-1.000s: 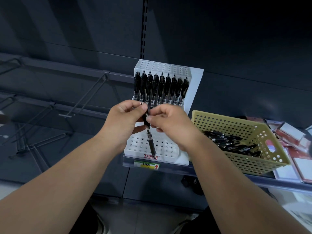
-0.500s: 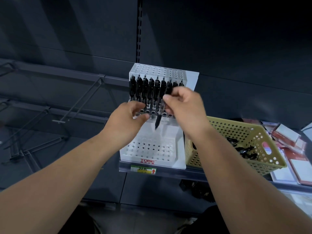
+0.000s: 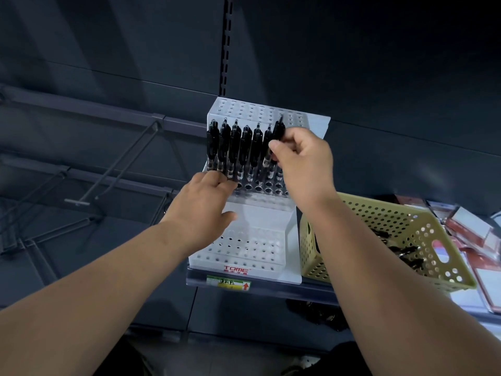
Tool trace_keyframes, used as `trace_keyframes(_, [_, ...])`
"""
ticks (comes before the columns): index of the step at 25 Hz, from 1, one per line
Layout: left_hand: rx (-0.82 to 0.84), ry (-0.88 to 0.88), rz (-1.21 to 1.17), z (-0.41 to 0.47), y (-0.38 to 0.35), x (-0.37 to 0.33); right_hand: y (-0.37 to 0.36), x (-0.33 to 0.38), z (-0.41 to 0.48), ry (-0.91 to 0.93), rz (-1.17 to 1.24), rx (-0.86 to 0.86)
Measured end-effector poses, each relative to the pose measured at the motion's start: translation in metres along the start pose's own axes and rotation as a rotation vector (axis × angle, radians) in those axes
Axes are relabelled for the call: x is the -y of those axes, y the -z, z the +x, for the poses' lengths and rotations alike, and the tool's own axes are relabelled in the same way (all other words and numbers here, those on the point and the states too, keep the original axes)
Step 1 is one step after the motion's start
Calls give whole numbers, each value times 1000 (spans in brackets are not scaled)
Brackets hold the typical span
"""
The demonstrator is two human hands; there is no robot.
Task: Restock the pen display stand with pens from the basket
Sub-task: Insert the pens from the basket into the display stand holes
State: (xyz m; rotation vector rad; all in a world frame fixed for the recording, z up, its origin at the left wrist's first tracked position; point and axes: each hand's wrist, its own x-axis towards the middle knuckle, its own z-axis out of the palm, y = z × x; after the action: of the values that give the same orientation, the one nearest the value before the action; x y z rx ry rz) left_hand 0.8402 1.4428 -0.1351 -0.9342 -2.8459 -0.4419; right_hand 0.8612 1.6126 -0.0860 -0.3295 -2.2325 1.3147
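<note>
A white tiered pen display stand (image 3: pixel 260 215) with rows of holes sits on a dark shelf. Several black pens (image 3: pixel 233 147) stand upright in its middle tier. My right hand (image 3: pixel 303 161) pinches one black pen (image 3: pixel 278 130) at the right end of that row, held upright over the holes. My left hand (image 3: pixel 203 207) rests against the stand's left side below the pens, fingers curled on the tier edge, holding nothing loose. A yellow perforated basket (image 3: pixel 393 229) with several black pens (image 3: pixel 406 253) stands right of the stand.
Red and clear boxed packs (image 3: pixel 466 226) lie on the shelf right of the basket. Bare metal display hooks (image 3: pixel 108 169) jut out at the left. A price label (image 3: pixel 229 283) hangs on the shelf edge (image 3: pixel 271 290) below the stand.
My right hand has lifted the pen from in front of the stand up to the right end of the pen row. My left hand let go of it and moved onto the stand.
</note>
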Motion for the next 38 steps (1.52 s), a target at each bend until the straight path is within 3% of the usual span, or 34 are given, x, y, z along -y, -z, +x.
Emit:
trace_keyframes(11, [-37, -4, -2, 5, -6, 4, -14, -20, -1, 6, -249, 82])
trace_keyframes(22, [65, 44, 22, 6, 6, -7, 15, -24, -21, -111, -113, 112])
trace_keyframes(25, [-52, 45, -13, 0, 3, -28, 53, -44, -30, -109, -85, 100])
trace_keyframes(28, [-129, -76, -103, -4, -3, -63, 98, -71, -33, -153, -107, 81])
trace_keyframes(33, [51, -229, -146, 11, -32, -122, 164, -121, -29, -259, -269, 71])
trace_keyframes(38, [259, -202, -8, 33, -63, -146, 184, -156, -19, -266, -487, 270])
